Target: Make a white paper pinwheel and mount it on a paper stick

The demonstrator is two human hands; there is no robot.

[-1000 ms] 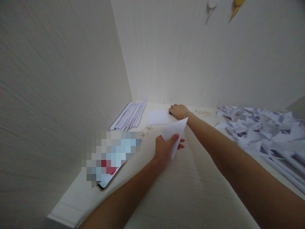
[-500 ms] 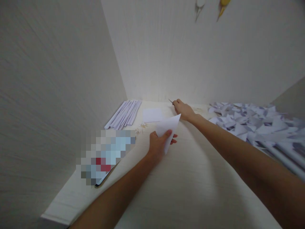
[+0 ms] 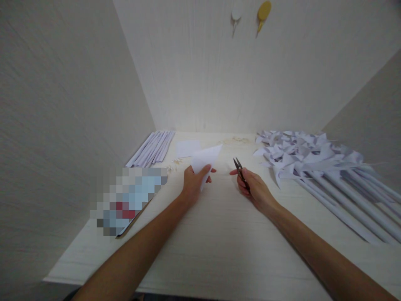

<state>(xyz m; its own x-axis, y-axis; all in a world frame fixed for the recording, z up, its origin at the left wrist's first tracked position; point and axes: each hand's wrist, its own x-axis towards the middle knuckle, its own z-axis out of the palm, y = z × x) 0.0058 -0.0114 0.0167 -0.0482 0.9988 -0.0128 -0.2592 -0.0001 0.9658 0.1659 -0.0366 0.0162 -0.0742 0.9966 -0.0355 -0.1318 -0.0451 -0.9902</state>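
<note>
Near the middle of the table (image 3: 219,251), the left hand (image 3: 192,186) pinches a folded white paper triangle (image 3: 205,161) between thumb and fingers, lifting it clear of the surface with its long point tipped up and toward the back edge. Held that way, one free edge faces the other hand. Just to its right, the right hand (image 3: 255,190) is closed around a pair of small dark snips (image 3: 240,170), the handle buried in the palm and the thin blades poking out toward the paper, slightly parted as far as can be seen. A small gap separates blade tips and paper; they do not touch.

Behind the left hand, toward the back edge, lies a flat white square sheet (image 3: 187,148), and beside it a few pale short sticks (image 3: 175,163). At the back left corner a bundle of rolled paper tubes (image 3: 152,147) rests side by side against the wall. Along the left edge sits a phone (image 3: 131,196), its screen blurred out. Along the right edge spreads a heap of white paper pinwheels (image 3: 313,156) on long stems, heads toward the back, seemingly stacked out of the hands' way.
</note>
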